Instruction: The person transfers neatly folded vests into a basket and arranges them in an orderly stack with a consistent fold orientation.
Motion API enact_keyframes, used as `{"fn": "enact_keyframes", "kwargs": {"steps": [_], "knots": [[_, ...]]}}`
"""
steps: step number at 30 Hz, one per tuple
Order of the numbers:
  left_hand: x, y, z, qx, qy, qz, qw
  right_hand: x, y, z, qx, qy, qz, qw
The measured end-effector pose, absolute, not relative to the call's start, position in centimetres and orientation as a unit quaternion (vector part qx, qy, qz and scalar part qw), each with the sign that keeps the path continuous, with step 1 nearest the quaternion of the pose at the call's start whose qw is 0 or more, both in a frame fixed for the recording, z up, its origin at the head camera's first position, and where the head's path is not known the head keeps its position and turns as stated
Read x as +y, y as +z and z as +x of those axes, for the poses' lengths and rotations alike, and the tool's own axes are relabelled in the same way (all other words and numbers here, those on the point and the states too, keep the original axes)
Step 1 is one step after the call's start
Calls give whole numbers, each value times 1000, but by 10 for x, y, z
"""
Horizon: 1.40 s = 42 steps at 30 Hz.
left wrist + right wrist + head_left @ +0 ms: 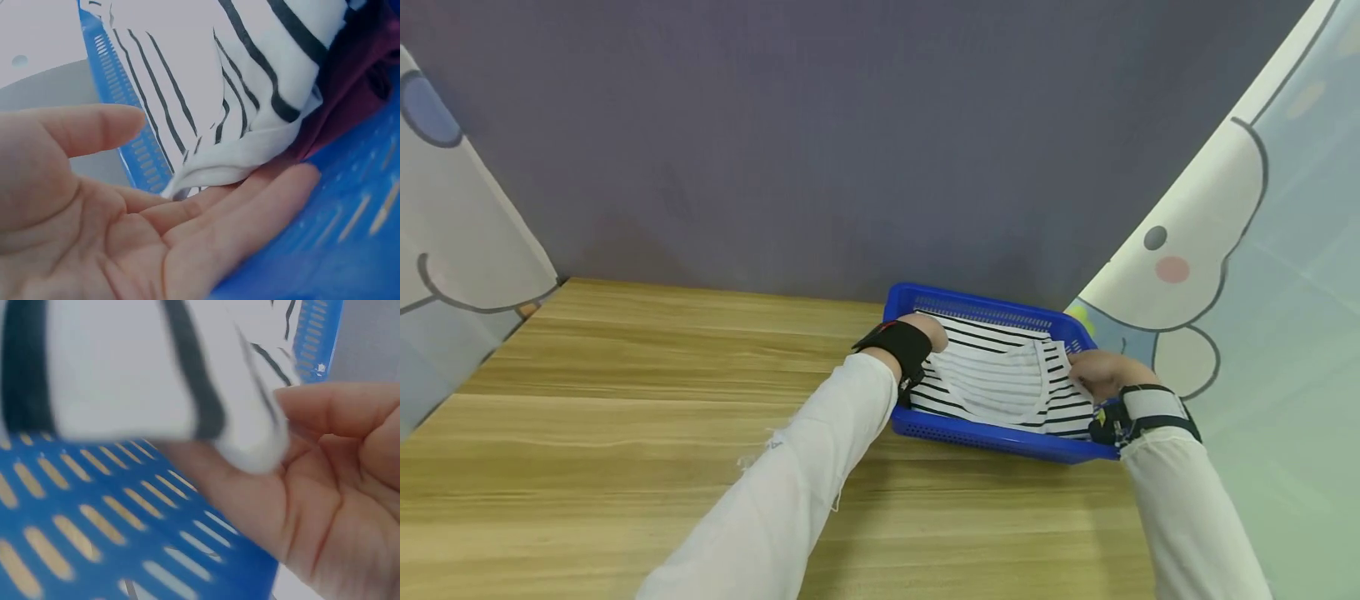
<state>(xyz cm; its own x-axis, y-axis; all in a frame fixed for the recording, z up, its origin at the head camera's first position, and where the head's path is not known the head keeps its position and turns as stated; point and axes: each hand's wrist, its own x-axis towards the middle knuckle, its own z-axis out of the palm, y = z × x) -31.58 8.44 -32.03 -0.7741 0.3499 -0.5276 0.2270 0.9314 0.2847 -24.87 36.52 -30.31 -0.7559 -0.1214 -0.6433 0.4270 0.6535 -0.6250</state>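
A white garment with black stripes (992, 367) lies folded in a blue plastic basket (1000, 440). At the basket's left end, my left hand (928, 330) has its fingers under the garment's folded edge. The left wrist view shows the thumb (100, 128) standing apart from the cloth and the fingers nearly straight. My right hand (1105, 373) is at the basket's right end and pinches the garment's edge, thumb above and fingers beneath. Under the striped cloth, a dark maroon fabric (353, 103) shows in the left wrist view.
The basket stands on a wooden table (625, 417) near its back right corner. Behind is a grey wall panel (775, 150). A printed cartoon sheet (1217, 250) runs close along the right side, another along the left.
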Motion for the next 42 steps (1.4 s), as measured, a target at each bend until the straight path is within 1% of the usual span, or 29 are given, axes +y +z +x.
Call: {"fn": "enact_keyframes", "kwargs": {"steps": [1,3,6,9,13,16,18,24,28,33,38,42], "knots": [[81,-316,-313,937,107,159,291,365,-303,-250,845,-406,93,336],[71,-288,-282,938,122,148,288,363,-301,-252,845,-406,101,332],[63,-258,-256,938,114,140,296,362,-300,-253,847,-406,110,327],[58,-243,-248,935,109,144,306,361,-297,-253,852,-396,119,320],[52,-242,-255,931,103,170,307,361,-293,-254,867,-365,127,314],[47,-247,-259,929,99,206,293,360,-291,-254,878,-340,124,313],[42,-251,-259,921,145,204,298,361,-289,-254,885,-326,125,307],[31,-257,-260,874,334,143,325,363,-279,-251,895,-311,117,298],[26,-263,-265,863,360,170,310,364,-267,-246,901,-307,99,291],[14,-279,-263,854,388,235,256,361,-256,-237,924,-271,51,266],[-5,-296,-254,821,473,250,202,344,-245,-223,940,-247,-18,234],[-18,-307,-241,823,490,257,126,319,-243,-207,944,-232,-78,219]]}}
